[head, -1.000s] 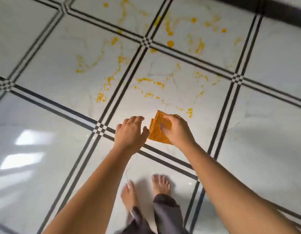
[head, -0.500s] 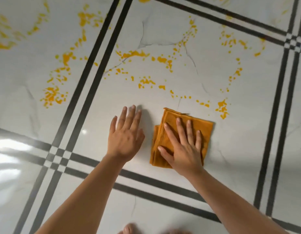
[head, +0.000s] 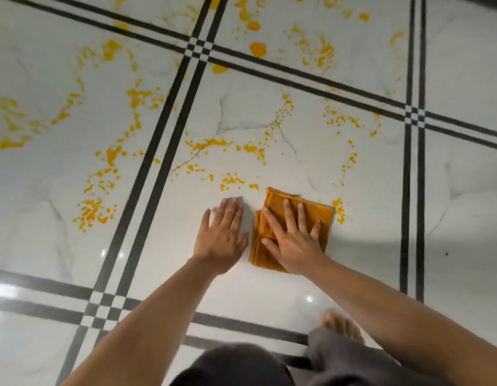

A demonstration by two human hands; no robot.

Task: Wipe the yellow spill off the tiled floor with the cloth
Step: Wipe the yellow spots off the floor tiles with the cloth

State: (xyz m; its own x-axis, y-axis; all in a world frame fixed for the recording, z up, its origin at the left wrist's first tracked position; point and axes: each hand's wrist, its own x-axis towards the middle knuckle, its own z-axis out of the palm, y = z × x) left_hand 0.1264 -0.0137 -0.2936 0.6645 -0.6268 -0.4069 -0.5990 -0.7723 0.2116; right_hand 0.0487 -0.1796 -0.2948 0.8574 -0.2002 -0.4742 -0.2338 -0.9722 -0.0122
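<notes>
The person has dropped from standing with the folded orange cloth (head: 273,199) pinched in the air to pressing it flat on the white black-striped tiled floor (head: 464,65). The right hand (head: 293,243) lies spread on it, fingers straight and wide. The left hand (head: 222,235) rests open on the bare tile just beside it. The cloth's right corner now touches a blot of the yellow spill (head: 211,143), so wiping has likely only begun. Its slightly longer axis runs away from the person, its far edge facing the droplets.
</notes>
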